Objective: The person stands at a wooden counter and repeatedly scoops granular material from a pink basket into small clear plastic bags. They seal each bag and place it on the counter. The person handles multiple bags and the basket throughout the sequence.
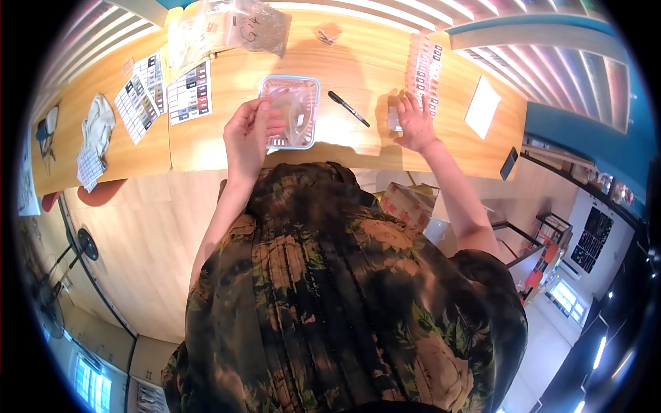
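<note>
My left hand (249, 132) is over the left side of a small plastic basket (317, 110) with a light blue rim. Its thumb and fingers are apart and point into the basket, with nothing visible between them. Inside the basket lie clear plastic bags (297, 113). My right hand (416, 125) rests with fingers stretched out beside a small clear packet (394, 118), partly hidden by the hand. Just beyond its fingertips, rows of small clear packets with labels (423, 69) are laid out. Between my hands lies a black marker pen (349, 109).
Large clear bags (231, 31) lie at the back left, near printed sheets (189, 93). A grey-white cloth (98, 127) is far left. On the right are a white sheet (483, 107) and a dark phone (509, 164) by the edge. A small orange-brown packet (328, 33) lies at the back.
</note>
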`<state>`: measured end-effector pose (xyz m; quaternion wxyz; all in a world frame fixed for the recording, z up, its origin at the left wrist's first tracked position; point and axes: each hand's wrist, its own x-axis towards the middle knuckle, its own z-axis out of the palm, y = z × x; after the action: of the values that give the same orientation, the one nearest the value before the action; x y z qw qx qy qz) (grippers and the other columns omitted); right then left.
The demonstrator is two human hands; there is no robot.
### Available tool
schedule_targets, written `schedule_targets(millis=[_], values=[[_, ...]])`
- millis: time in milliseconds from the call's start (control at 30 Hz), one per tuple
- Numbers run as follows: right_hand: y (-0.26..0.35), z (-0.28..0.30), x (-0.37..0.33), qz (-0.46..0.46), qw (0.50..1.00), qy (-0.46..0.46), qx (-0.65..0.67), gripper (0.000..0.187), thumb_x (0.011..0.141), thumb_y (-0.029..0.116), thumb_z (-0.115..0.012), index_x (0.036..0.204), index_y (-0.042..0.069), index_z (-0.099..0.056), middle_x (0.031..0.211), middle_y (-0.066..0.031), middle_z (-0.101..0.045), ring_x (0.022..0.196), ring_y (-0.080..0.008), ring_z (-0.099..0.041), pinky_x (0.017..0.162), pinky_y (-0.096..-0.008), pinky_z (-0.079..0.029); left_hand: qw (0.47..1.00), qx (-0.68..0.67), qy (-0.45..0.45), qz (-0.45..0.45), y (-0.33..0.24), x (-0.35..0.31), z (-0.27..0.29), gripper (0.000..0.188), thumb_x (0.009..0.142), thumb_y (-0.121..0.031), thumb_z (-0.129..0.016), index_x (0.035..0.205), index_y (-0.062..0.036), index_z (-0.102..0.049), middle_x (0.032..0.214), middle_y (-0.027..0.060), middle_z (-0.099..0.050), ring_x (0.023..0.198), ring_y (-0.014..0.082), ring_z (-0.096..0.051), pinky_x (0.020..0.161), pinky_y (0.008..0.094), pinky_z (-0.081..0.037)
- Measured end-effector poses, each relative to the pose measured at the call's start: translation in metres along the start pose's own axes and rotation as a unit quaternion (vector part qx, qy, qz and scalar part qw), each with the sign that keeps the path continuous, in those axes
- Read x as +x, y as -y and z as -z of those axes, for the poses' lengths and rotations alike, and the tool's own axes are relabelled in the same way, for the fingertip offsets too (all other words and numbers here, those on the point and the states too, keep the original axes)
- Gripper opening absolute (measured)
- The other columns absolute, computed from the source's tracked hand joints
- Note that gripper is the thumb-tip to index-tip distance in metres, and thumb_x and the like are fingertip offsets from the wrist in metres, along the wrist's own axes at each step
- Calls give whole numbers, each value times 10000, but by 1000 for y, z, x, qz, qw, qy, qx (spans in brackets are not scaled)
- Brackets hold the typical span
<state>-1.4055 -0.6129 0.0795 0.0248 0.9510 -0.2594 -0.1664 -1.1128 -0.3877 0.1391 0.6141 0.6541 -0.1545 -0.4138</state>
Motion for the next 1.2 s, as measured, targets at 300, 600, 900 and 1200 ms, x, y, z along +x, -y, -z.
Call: schedule_targets(millis=[300,600,900,1200], values=[[44,14,83,-25,972,-105,209,542,719,170,-717,1221,101,-525,1048,-145,-597,962,-343,-632,794,-452,-527,1000,17,1,22,-5,-2,1,263,1028,-166,-509,1154,42,-607,919,111,-683,784,149,-680,713,261,-566],[59,20,142,-9,968,-38,247,494,720,244,-776,1151,115,-572,1032,-146,-607,919,-321,-657,771,-419,-541,998,-18,-55,6,-2,-14,15,242,1008,-134,-538,1160,44,-601,923,108,-690,786,145,-680,729,260,-567],[75,44,122,66,951,-155,261,485,731,171,-756,1197,132,-627,1046,-137,-657,959,-325,-643,818,-411,-532,861,463,14,-211,26,-33,-4,398,745,-196,-814,973,-5,-550,764,152,-597,673,349,-625,648,393,-534],[106,62,123,219,854,-145,450,248,777,2,-696,1012,81,-718,985,-138,-668,919,-322,-630,825,-394,-527,857,471,46,-204,25,-35,6,159,843,-91,-674,932,8,-588,848,205,-638,708,394,-642,618,442,-521]])
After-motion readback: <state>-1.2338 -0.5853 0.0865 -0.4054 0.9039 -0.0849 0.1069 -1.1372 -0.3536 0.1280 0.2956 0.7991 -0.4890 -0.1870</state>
